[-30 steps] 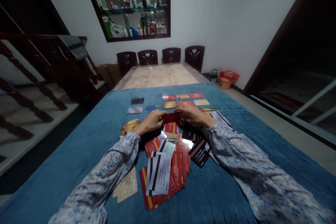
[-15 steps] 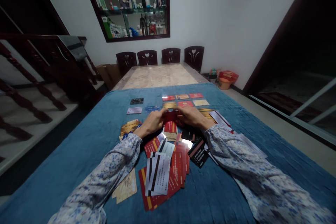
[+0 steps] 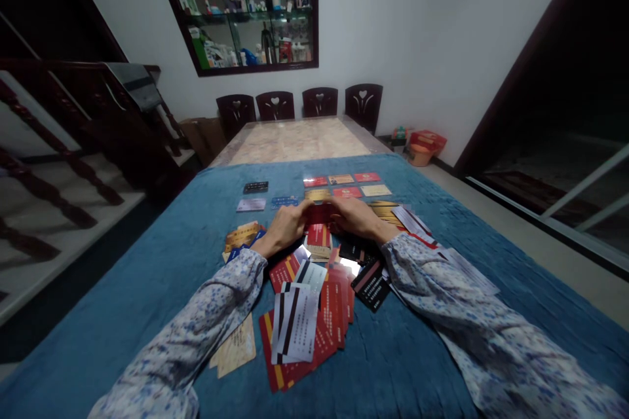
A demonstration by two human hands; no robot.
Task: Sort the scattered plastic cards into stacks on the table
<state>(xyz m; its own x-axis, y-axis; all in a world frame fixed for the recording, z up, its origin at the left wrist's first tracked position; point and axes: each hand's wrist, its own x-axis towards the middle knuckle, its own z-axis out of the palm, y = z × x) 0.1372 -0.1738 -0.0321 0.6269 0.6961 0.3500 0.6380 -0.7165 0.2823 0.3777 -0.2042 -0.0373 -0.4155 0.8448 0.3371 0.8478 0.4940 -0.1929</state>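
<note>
The left hand (image 3: 286,226) and the right hand (image 3: 358,216) have their fingers clamped on opposite ends of a dark red card (image 3: 319,213), which is between them, over the blue cloth (image 3: 157,262) on the table (image 3: 299,137); a gold card (image 3: 318,195) lies just beyond it. Nearer the body, white cards (image 3: 298,327) with black stripes overlap red cards (image 3: 335,304); a black card (image 3: 371,285) lies near the right sleeve (image 3: 442,291); gold cards (image 3: 386,211) lie just beside the right wrist.

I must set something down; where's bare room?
Blue cloth is bare left of the left sleeve and between the red cards, nearest black card and right sleeve; so is marble tabletop before the chairs. Cards crowd between the sleeves.
</note>
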